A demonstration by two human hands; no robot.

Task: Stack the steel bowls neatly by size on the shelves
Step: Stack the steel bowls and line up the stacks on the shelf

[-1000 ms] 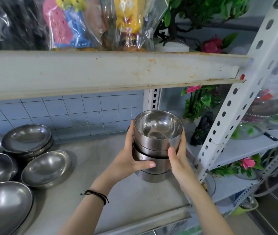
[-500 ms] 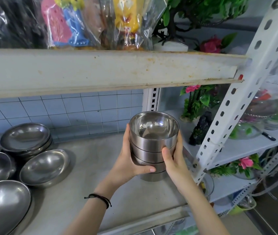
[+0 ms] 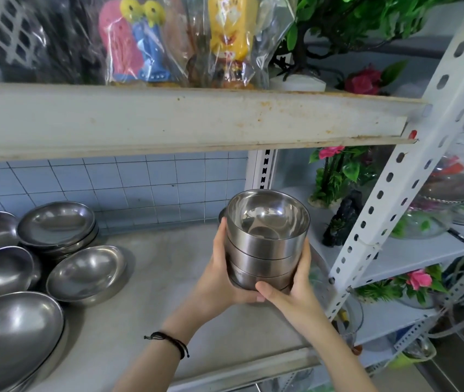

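1. Bowls (image 3: 264, 244) sit one inside the other in a stack near the middle of the frame, a bit to the right. The stack stands upright, its long way going up and down, and the open top faces up.
2. Both hands hold it above the shelf (image 3: 146, 278). The left hand (image 3: 219, 278) wraps the left side. The right hand (image 3: 293, 290) wraps the right side and bottom, thumb across the front.
3. The bottom of the stack is hidden by the hands, so I cannot count the bowls for sure. At least three rims show.
4. The bowls are shiny steel with straight sides. The top one is empty.
5. Wide dishes (image 3: 55, 224) lie at the left of the frame, some stacked. The ones at the left edge are cut off.
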